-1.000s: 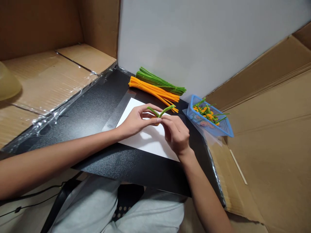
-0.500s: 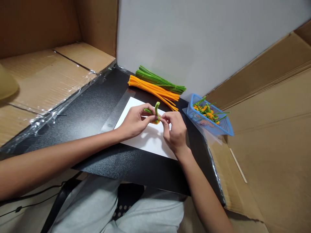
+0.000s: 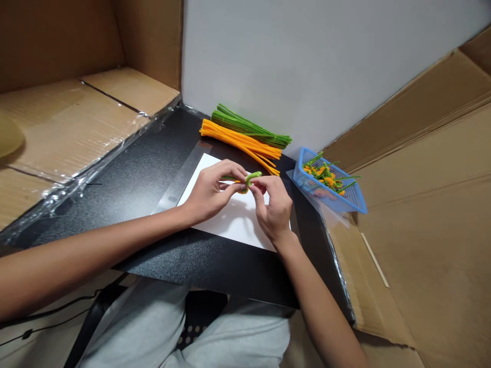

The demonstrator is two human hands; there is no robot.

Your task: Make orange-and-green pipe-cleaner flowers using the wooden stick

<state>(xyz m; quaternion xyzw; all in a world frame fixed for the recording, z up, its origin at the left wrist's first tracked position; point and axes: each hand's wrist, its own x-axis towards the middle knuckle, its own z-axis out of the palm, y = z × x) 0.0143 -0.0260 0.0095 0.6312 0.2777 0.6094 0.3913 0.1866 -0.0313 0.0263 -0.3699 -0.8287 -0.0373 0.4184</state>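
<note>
Okay, my left grip (image 3: 209, 188) and right grip (image 3: 273, 210) pinch a bent green pipe cleaner (image 3: 253, 176) between them, over white paper (image 3: 230, 227); it should handle light and springy, easiest held along its stem.

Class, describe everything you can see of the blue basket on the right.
A rectangular blue plastic mesh basket with slanted lattice walls holds a loose tangle of green and orange pipe-cleaner pieces. It sits at the far right corner of the black tabletop, on clear plastic film, near the white wall.
</note>
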